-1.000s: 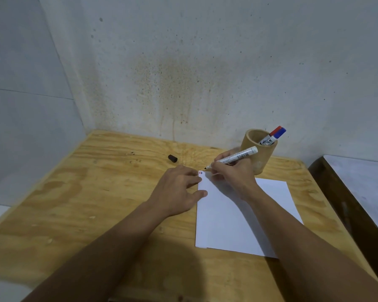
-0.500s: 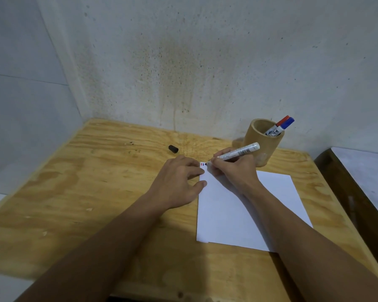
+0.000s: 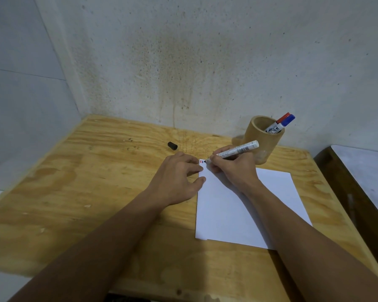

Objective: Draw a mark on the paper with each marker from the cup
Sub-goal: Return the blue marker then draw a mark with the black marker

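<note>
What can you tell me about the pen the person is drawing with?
The marker is a slim white tube with small dark printing along its side. Its cap is off and a dark tip shows. The right hand grips it near the tip, slanted, back end up toward the wooden cup. The tip sits at the far left corner of the white paper, beside small red and dark marks. Whether it touches the sheet is too small to tell.

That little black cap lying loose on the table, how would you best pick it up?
Pinch the black cap across its short width, coming straight down from above. It lies on its side on the table, a small cylinder with bare wood all round, so nothing blocks the fingers.
</note>
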The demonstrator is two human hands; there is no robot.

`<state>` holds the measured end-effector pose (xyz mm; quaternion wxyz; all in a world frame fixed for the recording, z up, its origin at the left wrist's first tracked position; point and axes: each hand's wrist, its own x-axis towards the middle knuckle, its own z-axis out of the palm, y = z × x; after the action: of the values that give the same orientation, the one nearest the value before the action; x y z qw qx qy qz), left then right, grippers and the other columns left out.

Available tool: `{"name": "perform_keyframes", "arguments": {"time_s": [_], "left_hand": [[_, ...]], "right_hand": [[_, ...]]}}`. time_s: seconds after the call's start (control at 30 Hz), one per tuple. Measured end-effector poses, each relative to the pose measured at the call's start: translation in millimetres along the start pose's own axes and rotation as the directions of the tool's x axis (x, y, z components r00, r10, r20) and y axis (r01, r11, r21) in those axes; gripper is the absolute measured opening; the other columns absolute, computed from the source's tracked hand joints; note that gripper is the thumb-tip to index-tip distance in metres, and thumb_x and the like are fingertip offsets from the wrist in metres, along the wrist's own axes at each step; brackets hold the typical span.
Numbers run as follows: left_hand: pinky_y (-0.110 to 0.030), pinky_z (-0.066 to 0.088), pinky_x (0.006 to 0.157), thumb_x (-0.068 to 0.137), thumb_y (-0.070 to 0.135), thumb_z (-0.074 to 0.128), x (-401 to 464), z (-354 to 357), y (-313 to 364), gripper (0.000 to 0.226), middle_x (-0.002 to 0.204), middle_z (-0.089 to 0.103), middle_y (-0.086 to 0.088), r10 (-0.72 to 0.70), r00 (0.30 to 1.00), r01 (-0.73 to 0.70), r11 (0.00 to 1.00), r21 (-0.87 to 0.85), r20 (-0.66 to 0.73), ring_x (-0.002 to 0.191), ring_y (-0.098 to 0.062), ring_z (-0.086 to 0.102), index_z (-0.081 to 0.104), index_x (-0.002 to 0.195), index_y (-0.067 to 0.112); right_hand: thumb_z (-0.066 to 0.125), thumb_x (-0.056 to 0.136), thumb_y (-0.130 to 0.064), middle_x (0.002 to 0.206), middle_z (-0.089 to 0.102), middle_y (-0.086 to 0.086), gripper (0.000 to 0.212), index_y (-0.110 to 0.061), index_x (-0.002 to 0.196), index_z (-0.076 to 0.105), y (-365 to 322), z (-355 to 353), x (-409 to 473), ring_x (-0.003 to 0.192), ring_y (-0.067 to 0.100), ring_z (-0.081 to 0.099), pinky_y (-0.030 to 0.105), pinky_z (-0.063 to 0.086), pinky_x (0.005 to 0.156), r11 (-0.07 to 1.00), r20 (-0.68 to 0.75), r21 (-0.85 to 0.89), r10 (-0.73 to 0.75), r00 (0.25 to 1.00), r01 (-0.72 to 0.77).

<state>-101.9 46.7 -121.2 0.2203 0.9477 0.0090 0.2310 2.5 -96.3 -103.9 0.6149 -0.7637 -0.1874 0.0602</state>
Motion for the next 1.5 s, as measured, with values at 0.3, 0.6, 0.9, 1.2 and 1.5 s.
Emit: {"name": "perform_keyframes", "arguments": {"time_s": [0.3,0.6,0.9,1.2,1.5], "left_hand": [[-0.036,0.044,0.091,0.080,0.038,0.064,0.3,-0.9,-0.1,0.036,0.114,0.069,-0.003,-0.002,1.000,0.002,1.000,0.012,0.011,0.107,-0.016,0.056,0.072,0.107,0.015],[-0.034,0.042,0.092,0.081,0.038,0.064,0.1,-0.8,0.6,0.035,0.116,0.068,-0.002,-0.003,1.000,0.002,1.000,0.025,0.010,0.108,-0.015,0.055,0.071,0.108,0.016],[-0.036,0.044,0.094,0.082,0.039,0.063,-0.5,-0.4,1.6,0.036,0.117,0.068,-0.002,-0.008,1.000,0.007,0.999,0.034,0.011,0.109,-0.015,0.054,0.071,0.109,0.017],[-0.041,0.046,0.091,0.078,0.040,0.060,-0.7,-0.9,1.0,0.038,0.112,0.070,-0.004,0.004,1.000,-0.004,1.000,0.007,-0.002,0.105,-0.018,0.058,0.073,0.103,0.015],[-0.038,0.046,0.092,0.078,0.038,0.065,0.7,-2.4,3.2,0.036,0.114,0.069,-0.002,-0.013,1.000,0.013,1.000,-0.013,-0.001,0.108,-0.016,0.056,0.073,0.105,0.015]], "right_hand": [[0.072,0.074,0.004,0.078,0.072,0.022,0.006,0.006,0.079,0.070,-0.7,0.3,0.2,0.064,0.017,0.067,0.030,0.058,0.061,1.000,0.018,-0.006,-0.001,1.000,0.001],[0.071,0.075,0.003,0.074,0.070,0.017,0.007,0.008,0.081,0.069,0.0,0.3,0.3,0.062,0.014,0.066,0.024,0.057,0.059,1.000,0.040,0.012,0.003,0.999,-0.003],[0.069,0.079,0.009,0.070,0.067,0.010,0.007,0.014,0.084,0.068,-2.8,0.6,-2.4,0.056,0.005,0.065,0.018,0.054,0.054,0.997,0.014,0.074,-0.003,1.000,0.002],[0.069,0.079,0.011,0.067,0.067,0.009,0.002,0.011,0.080,0.067,-4.0,1.6,-4.4,0.059,0.009,0.066,0.022,0.055,0.056,0.991,0.011,0.134,0.019,1.000,-0.020],[0.069,0.081,0.005,0.070,0.070,0.008,0.003,0.007,0.079,0.070,-10.5,-6.3,-4.3,0.064,0.011,0.069,0.024,0.057,0.059,0.976,-0.080,0.217,0.042,0.996,-0.024]]}}
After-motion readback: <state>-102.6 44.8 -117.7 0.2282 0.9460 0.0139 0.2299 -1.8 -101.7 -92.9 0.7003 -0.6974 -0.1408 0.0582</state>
